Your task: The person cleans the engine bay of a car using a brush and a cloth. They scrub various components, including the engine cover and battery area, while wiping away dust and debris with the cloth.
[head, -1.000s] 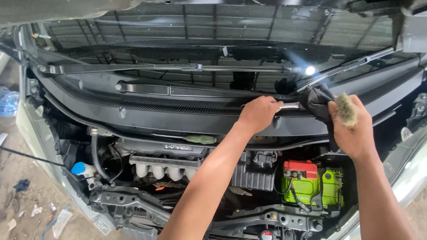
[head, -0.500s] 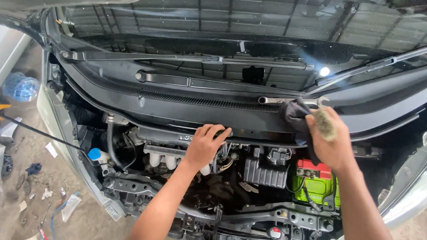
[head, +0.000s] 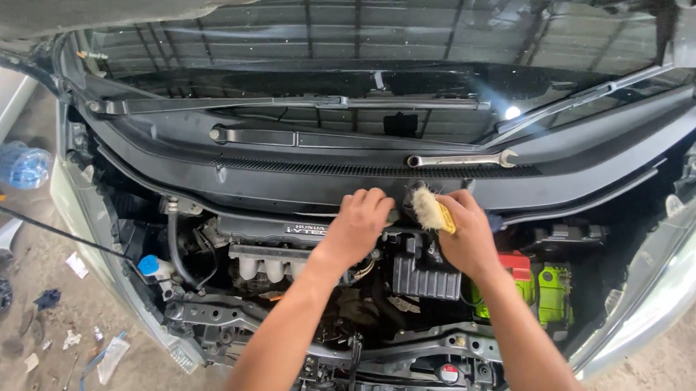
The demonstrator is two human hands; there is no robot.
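I look down into an open car engine bay. My left hand [head: 358, 222] rests with fingers curled on the back of the engine [head: 280, 257], just under the black cowl panel [head: 308, 178]. My right hand [head: 467, 233] grips a small brush with a yellow handle and pale bristles [head: 428, 210], bristles pointing up toward the cowl. The two hands sit close together near the middle of the bay. A silver spanner [head: 462, 160] lies on the cowl just above my right hand.
A green and red battery [head: 540, 289] sits at the right of the bay. A blue cap [head: 148, 264] marks a reservoir at the left. Wiper arms [head: 297, 104] lie across the windscreen. Scraps and a blue bag [head: 20, 164] litter the floor at left.
My left hand dropped from the cowl to the engine and then moved right beside my right hand. My right hand lowered the brush toward the middle. The spanner now lies free on the cowl.
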